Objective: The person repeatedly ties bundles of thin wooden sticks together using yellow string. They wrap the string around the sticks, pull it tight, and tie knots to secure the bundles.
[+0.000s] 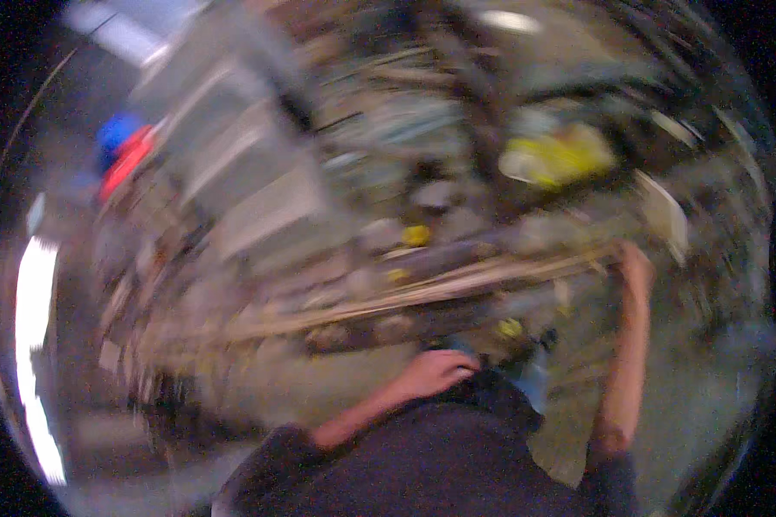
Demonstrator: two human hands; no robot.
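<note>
Strong motion blur smears the whole head view. My right hand point(635, 258) is stretched far out to the right, its fingers closed round the near-right end of a long, thin, pale wooden strip point(422, 295). The strip runs across the middle toward the left; it may be more than one piece side by side. Close to my body, my left hand point(444, 370) lies in front of the dark shirt point(405, 457). Its fingers are loosely bent and apart, with nothing visible in them. Small yellow items point(416, 235) sit just beyond the strip, too blurred to name.
Grey box-like blocks point(272, 207) stand at the upper left in a stepped row. A red object point(128, 162) and a blue one point(116, 136) lie beyond them. At the upper right is a bright yellow bundle point(560, 158). Blurred clutter fills the back.
</note>
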